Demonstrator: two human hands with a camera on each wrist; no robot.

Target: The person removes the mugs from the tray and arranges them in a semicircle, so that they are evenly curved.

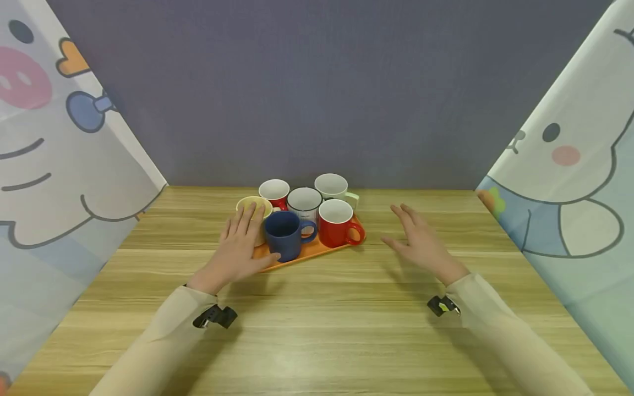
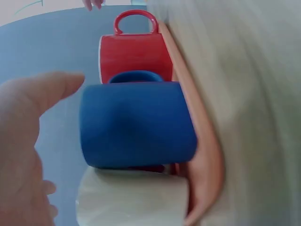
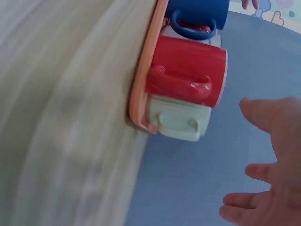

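An orange tray [image 1: 317,248] holds several upright mugs standing close together. At its front are a dark blue mug [image 1: 283,236] and a red mug [image 1: 335,223], both with handles to the right. A yellow mug [image 1: 262,204] stands at the left, partly hidden by my left hand [image 1: 236,247], whose fingers are extended over it with the thumb apart, near the blue mug's base. Behind stand another red mug [image 1: 274,192], a white mug with a dark rim [image 1: 304,204] and a pale green mug [image 1: 331,186]. My right hand [image 1: 418,242] hovers right of the tray, fingers spread, holding nothing.
The tray rests on a wooden table [image 1: 337,330] near its back edge. A grey panel [image 1: 317,93] rises behind it. Cartoon-printed cloths [image 1: 54,143] flank the table on both sides. Each wrist carries a small black camera strap [image 1: 215,317].
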